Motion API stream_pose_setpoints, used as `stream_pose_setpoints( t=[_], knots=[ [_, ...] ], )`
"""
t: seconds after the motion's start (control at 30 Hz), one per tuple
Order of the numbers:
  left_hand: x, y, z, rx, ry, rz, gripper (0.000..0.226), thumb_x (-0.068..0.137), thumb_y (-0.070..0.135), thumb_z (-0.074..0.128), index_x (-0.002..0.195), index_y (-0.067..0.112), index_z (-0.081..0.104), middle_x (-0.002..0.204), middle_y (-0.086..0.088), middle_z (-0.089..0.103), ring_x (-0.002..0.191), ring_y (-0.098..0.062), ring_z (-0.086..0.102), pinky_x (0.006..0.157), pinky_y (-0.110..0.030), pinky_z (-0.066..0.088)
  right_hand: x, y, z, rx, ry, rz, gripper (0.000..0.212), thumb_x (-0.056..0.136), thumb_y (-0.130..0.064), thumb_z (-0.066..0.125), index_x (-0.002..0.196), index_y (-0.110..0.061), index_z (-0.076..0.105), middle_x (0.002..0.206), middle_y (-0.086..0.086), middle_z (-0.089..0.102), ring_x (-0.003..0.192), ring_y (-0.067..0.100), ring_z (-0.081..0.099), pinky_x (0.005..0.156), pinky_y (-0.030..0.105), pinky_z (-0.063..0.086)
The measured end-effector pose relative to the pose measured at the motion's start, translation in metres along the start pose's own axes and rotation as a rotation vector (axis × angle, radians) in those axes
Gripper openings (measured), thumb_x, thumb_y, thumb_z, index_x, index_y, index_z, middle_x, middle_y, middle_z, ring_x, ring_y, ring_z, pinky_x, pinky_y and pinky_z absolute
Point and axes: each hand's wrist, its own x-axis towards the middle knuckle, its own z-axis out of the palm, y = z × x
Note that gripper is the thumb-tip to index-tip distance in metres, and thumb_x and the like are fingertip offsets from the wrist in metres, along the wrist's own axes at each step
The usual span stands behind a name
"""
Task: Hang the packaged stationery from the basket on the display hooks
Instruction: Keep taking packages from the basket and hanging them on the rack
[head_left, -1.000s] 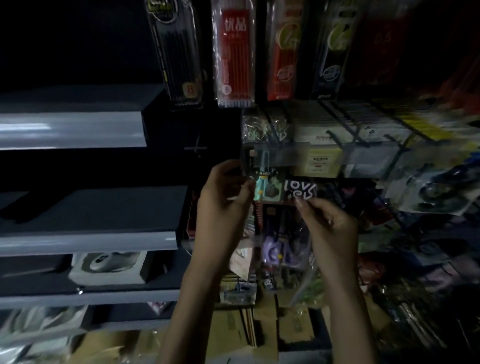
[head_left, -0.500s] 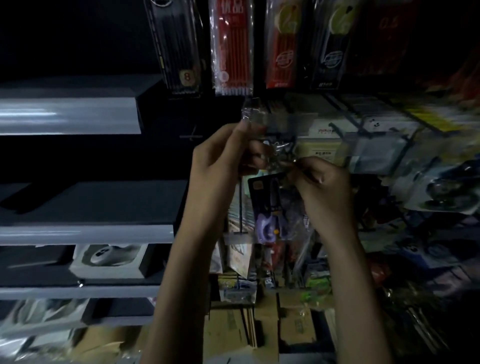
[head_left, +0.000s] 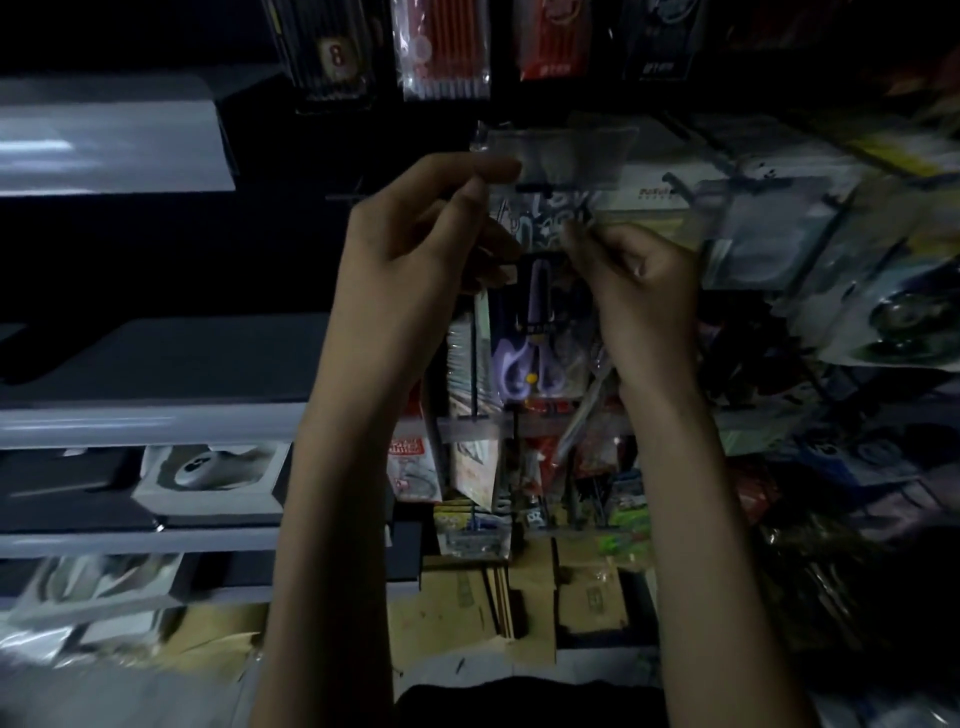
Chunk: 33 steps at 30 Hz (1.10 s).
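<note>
Head view shows the packaged purple scissors (head_left: 535, 332) held up just below the clear label plate (head_left: 566, 150), with the left hand (head_left: 415, 249) and the right hand (head_left: 639, 275) each pinching its top edge with curled fingers, the pack hanging down under that plate.

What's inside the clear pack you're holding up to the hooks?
Purple-handled scissors with a yellow pivot, handles down, under a printed header. The left hand and right hand pinch the clear pack near its top, so its hang hole and any hook behind it are hidden.
</note>
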Motion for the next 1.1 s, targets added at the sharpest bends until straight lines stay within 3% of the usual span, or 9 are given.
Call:
stream_pose_setpoints(
  t=[0.13, 0.2, 0.37, 0.47, 0.6, 0.73, 0.83, 0.97, 1.1],
  knots=[
    [-0.003, -0.004, 0.002, -0.007, -0.008, 0.008, 0.025, 0.111, 0.016, 0.05, 0.125, 0.015, 0.072, 0.085, -0.013, 0.075, 0.079, -0.02, 0.073, 0.076, -0.034, 0.061, 0.001, 0.001, 0.008, -0.017, 0.034, 0.004, 0.038, 0.099, -0.026, 0.071, 0.066, -0.01, 0.058, 0.054, -0.011, 0.045, 0.058, 0.002, 0.037, 0.057, 0.023, 0.031],
    [-0.003, -0.004, 0.002, -0.013, -0.008, 0.01, 0.025, 0.111, 0.017, 0.051, 0.126, 0.015, 0.071, 0.088, -0.016, 0.075, 0.08, -0.021, 0.073, 0.075, -0.031, 0.06, 0.001, 0.0, 0.01, -0.024, 0.051, 0.014, 0.034, 0.098, -0.026, 0.071, 0.067, -0.017, 0.06, 0.053, -0.015, 0.048, 0.056, -0.001, 0.04, 0.056, 0.019, 0.032],
    [-0.008, -0.007, 0.003, -0.032, -0.028, 0.021, 0.027, 0.111, 0.016, 0.051, 0.132, 0.015, 0.067, 0.092, -0.021, 0.073, 0.09, -0.035, 0.072, 0.083, -0.046, 0.061, 0.002, 0.003, 0.013, -0.015, 0.099, 0.036, 0.02, 0.096, -0.029, 0.073, 0.081, -0.015, 0.074, 0.072, -0.004, 0.07, 0.066, 0.001, 0.059, 0.062, 0.019, 0.044],
    [-0.011, -0.01, 0.004, -0.034, -0.038, 0.037, 0.029, 0.111, 0.014, 0.051, 0.136, 0.015, 0.065, 0.091, -0.02, 0.071, 0.091, -0.036, 0.072, 0.085, -0.051, 0.06, 0.003, 0.007, 0.016, -0.007, 0.121, 0.064, 0.016, 0.095, -0.027, 0.074, 0.093, -0.012, 0.078, 0.078, -0.01, 0.075, 0.073, -0.003, 0.067, 0.066, 0.016, 0.048],
    [-0.013, -0.015, 0.004, -0.072, -0.035, 0.059, 0.03, 0.11, 0.01, 0.051, 0.137, 0.011, 0.063, 0.091, -0.021, 0.07, 0.087, -0.036, 0.069, 0.082, -0.048, 0.06, 0.006, 0.01, 0.017, -0.037, 0.132, 0.067, 0.013, 0.095, -0.027, 0.074, 0.094, -0.014, 0.078, 0.08, -0.012, 0.075, 0.074, -0.005, 0.069, 0.067, 0.014, 0.048],
    [-0.016, -0.022, 0.004, -0.13, -0.016, 0.084, 0.027, 0.11, 0.007, 0.051, 0.133, 0.006, 0.065, 0.086, -0.014, 0.069, 0.076, -0.021, 0.067, 0.076, -0.037, 0.058, 0.008, 0.011, 0.017, -0.054, 0.126, 0.079, 0.015, 0.095, -0.029, 0.074, 0.082, -0.02, 0.075, 0.072, -0.011, 0.072, 0.068, -0.003, 0.066, 0.065, 0.016, 0.046],
    [-0.02, -0.032, 0.005, -0.155, -0.016, 0.083, 0.025, 0.11, 0.005, 0.05, 0.128, 0.004, 0.066, 0.087, -0.015, 0.067, 0.077, -0.021, 0.065, 0.077, -0.03, 0.054, 0.007, 0.008, 0.016, -0.039, 0.136, 0.092, 0.009, 0.094, -0.023, 0.075, 0.087, -0.017, 0.077, 0.073, -0.012, 0.073, 0.07, -0.004, 0.067, 0.064, 0.011, 0.046],
    [-0.025, -0.051, 0.006, -0.166, 0.029, 0.021, 0.024, 0.109, 0.003, 0.051, 0.122, 0.008, 0.07, 0.095, -0.009, 0.074, 0.09, -0.02, 0.071, 0.084, -0.029, 0.055, 0.007, 0.003, 0.016, 0.001, 0.11, 0.121, 0.011, 0.094, -0.025, 0.076, 0.084, -0.029, 0.074, 0.075, -0.012, 0.075, 0.074, 0.0, 0.07, 0.067, 0.013, 0.05],
    [-0.031, -0.073, 0.01, -0.134, 0.164, -0.066, 0.022, 0.106, 0.008, 0.059, 0.123, 0.014, 0.072, 0.111, -0.001, 0.078, 0.109, -0.017, 0.073, 0.095, -0.032, 0.058, 0.007, 0.001, 0.011, -0.021, 0.074, 0.163, 0.014, 0.095, -0.035, 0.074, 0.083, -0.027, 0.075, 0.078, -0.006, 0.076, 0.073, 0.003, 0.067, 0.064, 0.015, 0.048]
  ],
)
